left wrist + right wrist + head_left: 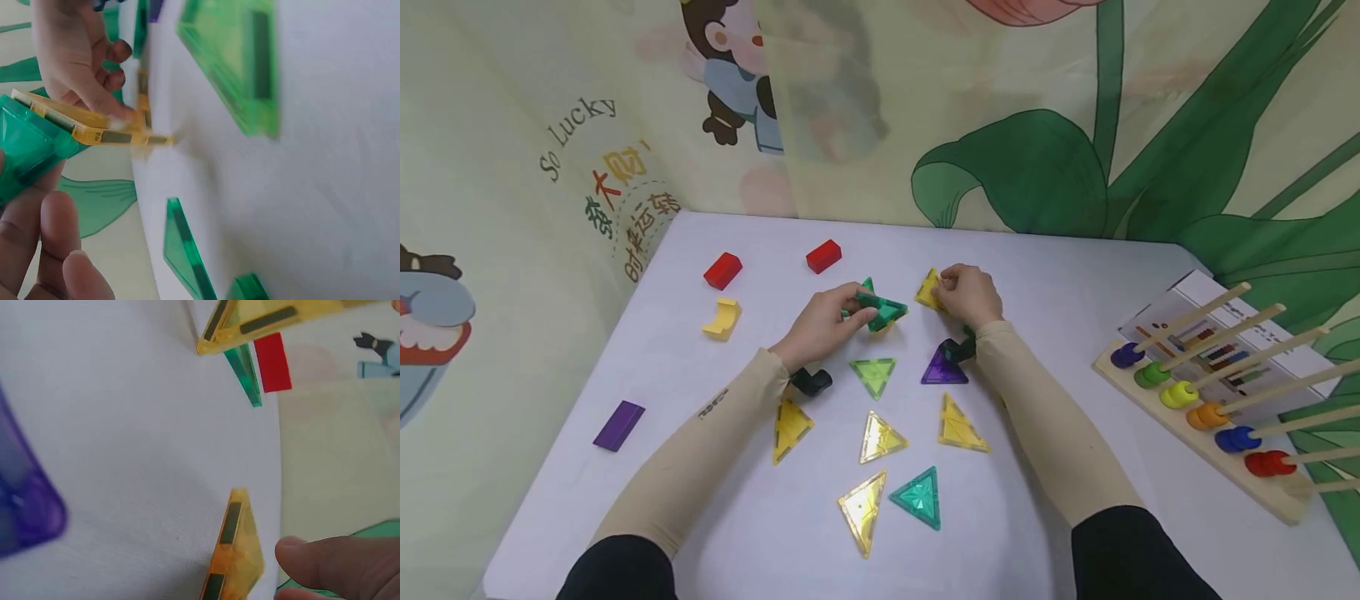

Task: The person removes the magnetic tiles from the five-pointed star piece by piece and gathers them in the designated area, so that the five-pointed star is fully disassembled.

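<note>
Near the middle of the table, my left hand (823, 327) pinches a green triangular tile (887, 312). Joined to its edge is a yellow triangular tile (103, 128), mostly under the green one in the head view. My right hand (973, 296) is at the edge of another yellow triangular tile (928, 289) farther right. In the right wrist view a small gap shows between the thumb (331, 562) and that tile. More green pieces (184, 250) lie behind my left hand. A light green triangle (874, 375) and a purple triangle (942, 367) lie nearer me.
Several yellow triangles (882, 437) and a teal triangle (920, 497) lie toward the front. Red blocks (723, 271), a yellow arch block (722, 319) and a purple block (619, 426) are on the left. A wooden peg rack (1210, 433) with coloured rings stands right, before a box (1195, 292).
</note>
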Tool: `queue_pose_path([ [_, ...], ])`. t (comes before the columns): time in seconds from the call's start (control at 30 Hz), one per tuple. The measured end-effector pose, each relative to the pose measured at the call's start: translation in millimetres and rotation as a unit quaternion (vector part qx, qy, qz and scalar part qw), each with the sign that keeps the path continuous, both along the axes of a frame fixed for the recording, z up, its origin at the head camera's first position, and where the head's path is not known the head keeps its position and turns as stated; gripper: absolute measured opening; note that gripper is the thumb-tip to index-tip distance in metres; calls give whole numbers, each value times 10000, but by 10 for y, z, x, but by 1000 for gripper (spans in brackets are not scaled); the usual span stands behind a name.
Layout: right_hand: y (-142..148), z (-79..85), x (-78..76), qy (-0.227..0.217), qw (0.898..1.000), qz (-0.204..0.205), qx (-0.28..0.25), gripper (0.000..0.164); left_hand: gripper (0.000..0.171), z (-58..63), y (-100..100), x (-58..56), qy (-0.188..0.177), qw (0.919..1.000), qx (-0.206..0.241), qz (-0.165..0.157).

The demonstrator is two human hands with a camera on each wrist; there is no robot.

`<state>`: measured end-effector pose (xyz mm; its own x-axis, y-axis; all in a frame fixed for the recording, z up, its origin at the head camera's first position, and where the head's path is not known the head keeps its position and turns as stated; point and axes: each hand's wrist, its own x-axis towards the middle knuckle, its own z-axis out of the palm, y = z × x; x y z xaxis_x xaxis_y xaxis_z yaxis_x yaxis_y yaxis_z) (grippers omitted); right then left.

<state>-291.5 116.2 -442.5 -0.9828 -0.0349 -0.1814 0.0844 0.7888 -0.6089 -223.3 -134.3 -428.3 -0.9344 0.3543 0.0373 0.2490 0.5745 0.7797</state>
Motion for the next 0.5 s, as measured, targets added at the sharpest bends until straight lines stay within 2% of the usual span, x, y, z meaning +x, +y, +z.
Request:
queue_pose_path([
  [0.07, -10, 17, 45, 171, 9993, 322, -82, 41, 22, 8, 14, -1, -92, 9999, 116, 64],
  [0.13, -11, 30, 110, 256, 9946, 916, -419, 40, 23, 30, 29, -1, -186, 9996, 206, 112],
  [0.23, 6, 50, 224, 62, 9732, 1930, -1249, 39, 24, 60, 52, 6, -253, 9991, 286, 185],
  [0.3, 22, 53, 305, -73, 9572, 2381, -1645, 38, 25, 75, 69, 13, -275, 9988, 334, 225],
  [0.37, 20, 52, 374, -41, 9489, 2597, -1793, 25, 27, 84, 82, 20, -292, 9985, 367, 298],
  [0.43, 3, 46, 433, 110, 9484, 2612, -1794, 13, 29, 94, 88, 28, -332, 9981, 385, 360],
  [0.5, -20, 44, 476, 271, 9515, 2544, -1710, 12, 31, 104, 82, 38, -374, 9976, 387, 433],
])
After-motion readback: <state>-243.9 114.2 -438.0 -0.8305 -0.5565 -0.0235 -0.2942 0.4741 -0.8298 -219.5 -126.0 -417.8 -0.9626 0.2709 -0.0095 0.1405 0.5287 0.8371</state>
